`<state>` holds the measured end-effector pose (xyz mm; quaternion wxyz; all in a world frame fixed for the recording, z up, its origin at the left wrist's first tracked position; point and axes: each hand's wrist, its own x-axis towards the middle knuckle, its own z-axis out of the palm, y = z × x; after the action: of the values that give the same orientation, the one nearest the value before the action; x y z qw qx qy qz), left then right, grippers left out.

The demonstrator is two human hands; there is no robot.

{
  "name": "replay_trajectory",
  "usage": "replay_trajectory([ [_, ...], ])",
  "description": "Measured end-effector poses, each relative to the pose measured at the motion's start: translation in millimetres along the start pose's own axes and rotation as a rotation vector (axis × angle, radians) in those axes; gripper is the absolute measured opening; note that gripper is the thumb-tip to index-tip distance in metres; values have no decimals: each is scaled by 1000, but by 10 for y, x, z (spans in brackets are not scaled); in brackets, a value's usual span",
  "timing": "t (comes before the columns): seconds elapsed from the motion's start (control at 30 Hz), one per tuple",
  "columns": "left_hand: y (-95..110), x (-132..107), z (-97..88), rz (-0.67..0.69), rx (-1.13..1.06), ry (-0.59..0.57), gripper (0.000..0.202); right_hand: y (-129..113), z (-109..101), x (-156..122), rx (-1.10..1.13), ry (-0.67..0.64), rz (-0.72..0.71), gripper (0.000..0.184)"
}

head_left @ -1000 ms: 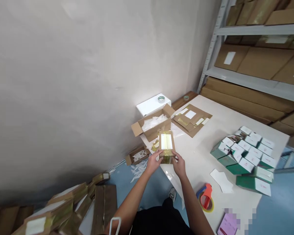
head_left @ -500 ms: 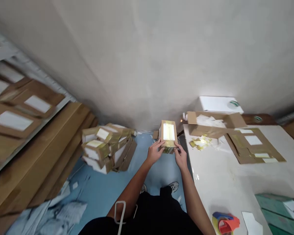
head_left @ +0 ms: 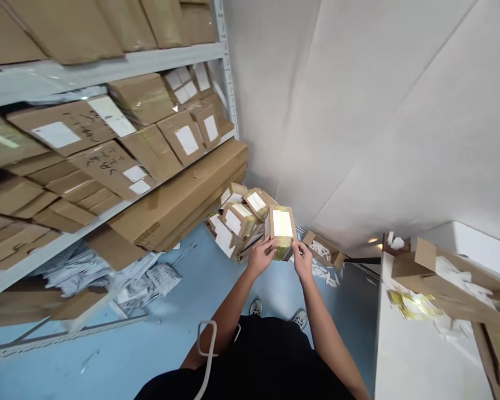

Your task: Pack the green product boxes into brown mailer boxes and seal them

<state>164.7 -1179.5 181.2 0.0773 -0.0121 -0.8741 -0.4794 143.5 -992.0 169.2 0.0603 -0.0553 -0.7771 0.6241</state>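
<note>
Between my two hands I hold a small brown cardboard box (head_left: 281, 236) with a white label on its upper face and yellowish tape across it. My left hand (head_left: 261, 255) grips its lower left corner, fingers bent round the edge. At the lower right corner my right hand (head_left: 302, 259) closes on the other side. The box is held in front of my body above the floor. Just behind and left of it lies a pile of labelled cardboard boxes (head_left: 240, 219), partly covered by the held box.
A metal shelf (head_left: 108, 72) packed with cardboard boxes fills the left side, with long cartons (head_left: 183, 194) and grey bags (head_left: 154, 286) low down. An open carton of white scraps (head_left: 323, 250) sits on the floor. To the right is a white table (head_left: 420, 361) bearing another open carton (head_left: 437, 278).
My view has swung left: the shelf now fills the left side and the table has slid toward the right edge. The box stays in both hands and is now in front of the pile.
</note>
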Motion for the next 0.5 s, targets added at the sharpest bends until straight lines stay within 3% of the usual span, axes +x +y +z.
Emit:
replay_trajectory([
  [0.2, -367, 29, -469, -83, -13, 160, 48, -118, 771, 227, 56, -130, -17, 46],
  [0.5, -708, 482, -687, -159, -6, 310, 52, -74, 1545, 949, 92, -296, -50, 48],
])
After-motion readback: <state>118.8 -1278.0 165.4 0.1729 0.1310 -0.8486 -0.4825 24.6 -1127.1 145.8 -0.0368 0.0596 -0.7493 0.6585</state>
